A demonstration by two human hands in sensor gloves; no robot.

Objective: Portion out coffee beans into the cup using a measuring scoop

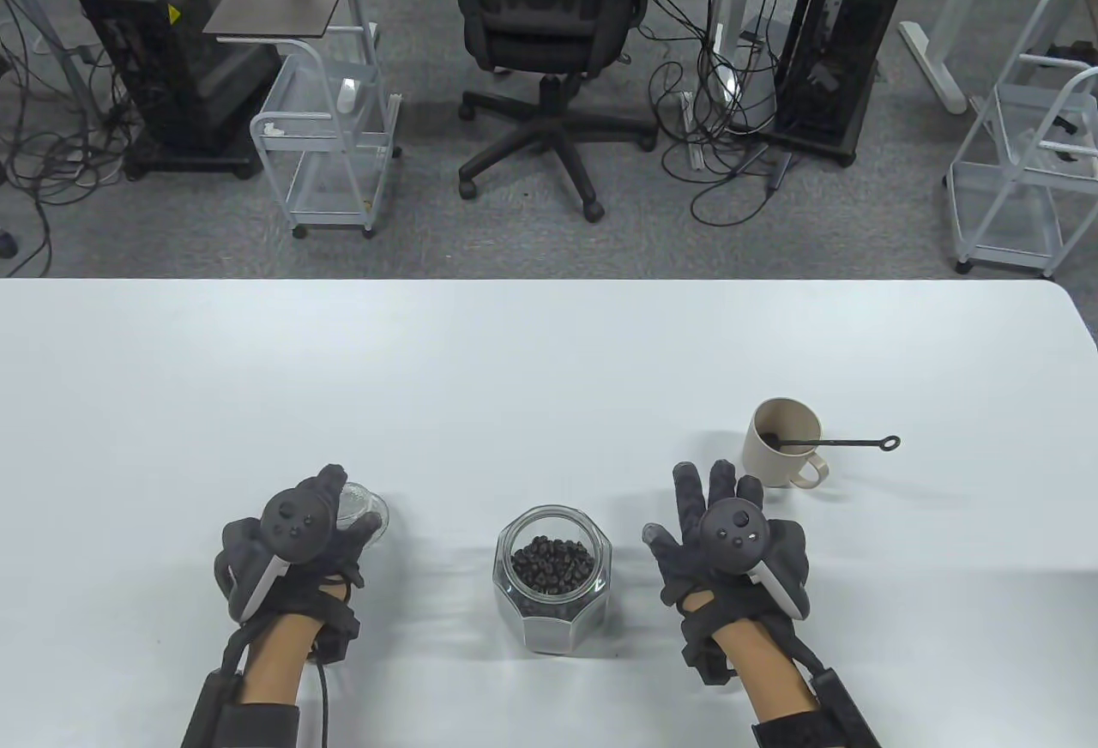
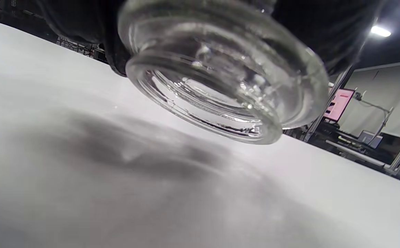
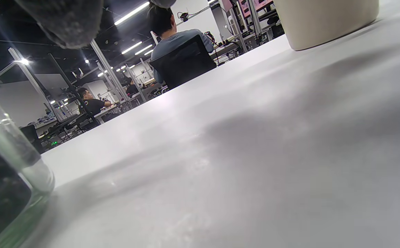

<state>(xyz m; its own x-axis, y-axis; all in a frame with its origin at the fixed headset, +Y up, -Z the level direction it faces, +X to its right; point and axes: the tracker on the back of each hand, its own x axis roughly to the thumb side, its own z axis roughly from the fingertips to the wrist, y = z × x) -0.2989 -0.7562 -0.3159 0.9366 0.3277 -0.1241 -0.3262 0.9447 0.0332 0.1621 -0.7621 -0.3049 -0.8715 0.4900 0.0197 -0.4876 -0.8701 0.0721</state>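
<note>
Glass lid [image 2: 220, 79] sits slick in our curled left hand [image 1: 287, 551]; beyond our open right hand's [image 1: 729, 546] fingertips, the light scoop [image 1: 836, 443] wants pinching by its thin handle.

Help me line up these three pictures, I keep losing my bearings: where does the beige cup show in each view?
Table view: the beige cup stands right of centre, beyond the right hand, scoop resting in it.
Left wrist view: not in it; the glass lid fills the top.
Right wrist view: top right corner, only its base shows.
Shared landmark: the white table.
</note>
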